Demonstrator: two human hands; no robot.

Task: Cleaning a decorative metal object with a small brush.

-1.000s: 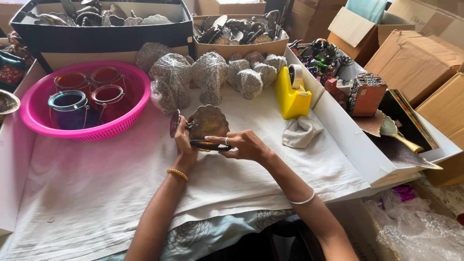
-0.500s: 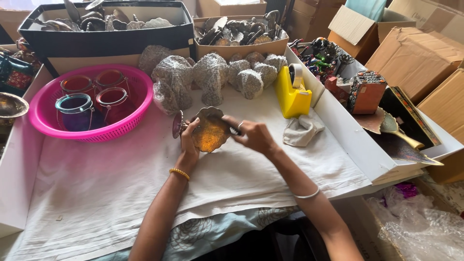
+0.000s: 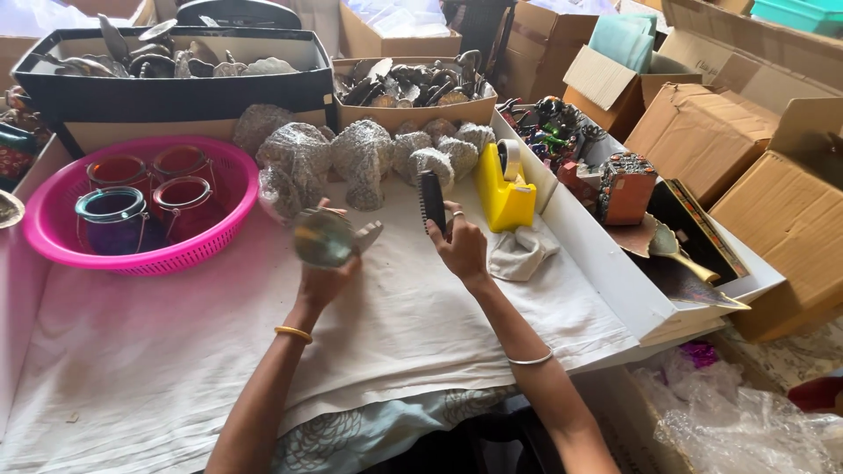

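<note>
My left hand (image 3: 323, 279) holds up a small metal ornament (image 3: 327, 237) with a round shiny face; it looks blurred. My right hand (image 3: 460, 246) grips a dark flat piece (image 3: 431, 200), held upright just right of the ornament and apart from it. Both hands hover over the white cloth (image 3: 176, 351) that covers the table. Right behind them lie several bubble-wrapped bundles (image 3: 362, 158).
A pink basket (image 3: 224, 233) with coloured glass jars sits at left. A yellow tape dispenser (image 3: 502, 186) and a crumpled rag (image 3: 518, 250) lie at right. Boxes of metal pieces (image 3: 176, 83) line the back; cardboard boxes (image 3: 702, 132) and a white tray (image 3: 597, 254) of ornaments stand at right.
The two parts have come apart: my right hand lifted the dark piece up and right, and my left hand turned the ornament. The view shifted slightly.
</note>
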